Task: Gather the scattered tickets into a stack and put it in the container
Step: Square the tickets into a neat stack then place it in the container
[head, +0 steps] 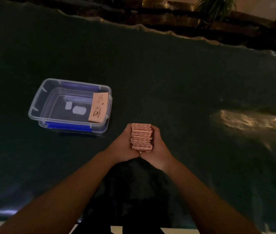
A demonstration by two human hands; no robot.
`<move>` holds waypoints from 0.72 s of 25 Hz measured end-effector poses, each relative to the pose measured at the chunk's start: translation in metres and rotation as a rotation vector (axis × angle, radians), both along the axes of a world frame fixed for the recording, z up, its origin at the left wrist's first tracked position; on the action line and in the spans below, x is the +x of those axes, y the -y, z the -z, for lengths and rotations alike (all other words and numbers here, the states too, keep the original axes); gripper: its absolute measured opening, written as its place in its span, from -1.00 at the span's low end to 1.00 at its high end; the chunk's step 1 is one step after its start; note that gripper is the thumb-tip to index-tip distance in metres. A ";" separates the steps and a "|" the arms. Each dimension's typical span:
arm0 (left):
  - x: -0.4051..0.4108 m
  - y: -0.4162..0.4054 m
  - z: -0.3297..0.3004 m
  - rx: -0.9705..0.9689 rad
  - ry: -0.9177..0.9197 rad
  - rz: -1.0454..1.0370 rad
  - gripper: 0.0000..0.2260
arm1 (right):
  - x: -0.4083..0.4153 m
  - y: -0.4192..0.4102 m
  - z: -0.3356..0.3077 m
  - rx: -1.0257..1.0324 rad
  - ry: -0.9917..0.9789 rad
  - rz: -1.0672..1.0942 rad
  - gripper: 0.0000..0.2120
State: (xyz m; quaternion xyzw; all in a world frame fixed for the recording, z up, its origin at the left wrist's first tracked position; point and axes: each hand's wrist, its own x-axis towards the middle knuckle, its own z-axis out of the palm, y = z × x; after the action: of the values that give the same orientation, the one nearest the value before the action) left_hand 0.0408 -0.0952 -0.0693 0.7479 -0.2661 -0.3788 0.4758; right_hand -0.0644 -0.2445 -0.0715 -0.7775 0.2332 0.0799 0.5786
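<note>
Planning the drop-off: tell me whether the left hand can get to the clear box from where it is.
Probably yes. The clear box sits open, no lid on it, left of the left hand, with bare table between. But that hand shares the grip on the ticket stack with the right hand.

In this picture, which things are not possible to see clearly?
- Head view: print on the ticket in the container is too small to read.
- Faces of the stack: only edges show, left hand and right hand cover its sides.
- Fingers: mostly behind the stack.

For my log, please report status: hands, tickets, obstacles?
Left hand and right hand grip ticket stack. Container open, one ticket inside. Path clear.
</note>
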 end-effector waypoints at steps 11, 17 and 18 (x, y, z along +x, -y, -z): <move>-0.006 -0.004 0.018 0.033 -0.024 0.021 0.11 | 0.005 -0.020 0.004 0.050 -0.091 -0.012 0.21; -0.002 -0.010 0.011 0.041 -0.008 0.049 -0.04 | -0.002 -0.013 0.009 -0.012 -0.062 -0.017 0.07; -0.001 -0.012 0.010 0.044 -0.002 0.080 0.06 | -0.003 -0.010 0.010 -0.019 -0.070 -0.058 0.12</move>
State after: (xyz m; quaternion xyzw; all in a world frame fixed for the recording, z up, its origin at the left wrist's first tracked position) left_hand 0.0399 -0.0833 -0.0797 0.7467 -0.2869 -0.4039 0.4439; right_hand -0.0678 -0.2343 -0.0815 -0.7861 0.2317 0.1216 0.5600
